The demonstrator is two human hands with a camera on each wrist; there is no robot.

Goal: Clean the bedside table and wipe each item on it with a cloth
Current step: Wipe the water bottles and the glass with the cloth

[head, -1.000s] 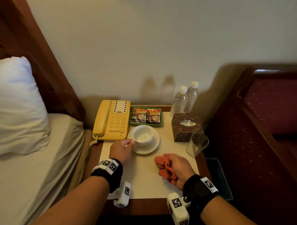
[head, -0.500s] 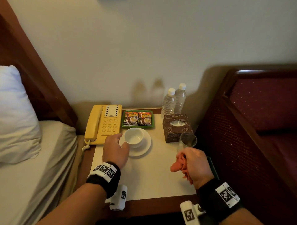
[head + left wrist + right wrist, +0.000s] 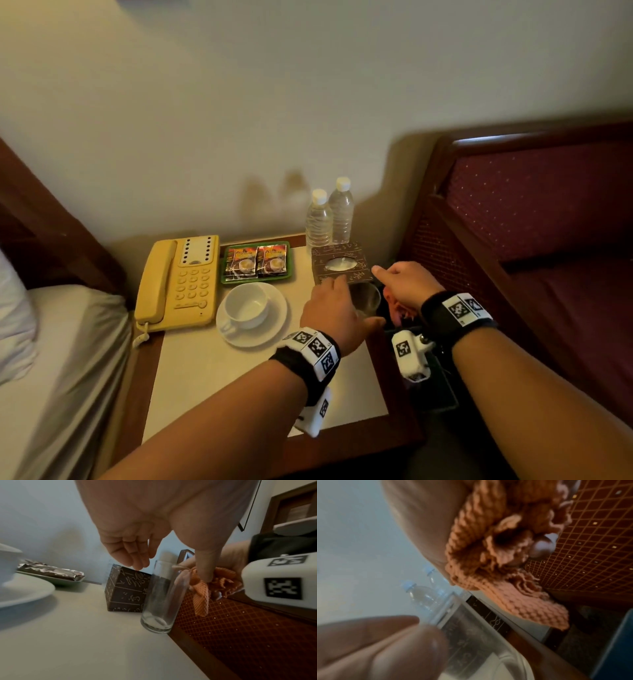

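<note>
Glass (image 3: 162,596) stands at the table's (image 3: 212,387) right edge; left hand (image 3: 337,311) opens over it, right hand (image 3: 407,286) bunching the cloth (image 3: 217,584). A clumsy nudge could tip it off.

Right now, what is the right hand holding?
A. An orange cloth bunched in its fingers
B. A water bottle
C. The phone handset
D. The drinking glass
A: the right hand grips a bunched orange cloth, seen from both wrist views, while the drinking glass stands on the table beside it with the left hand open above it.
</note>
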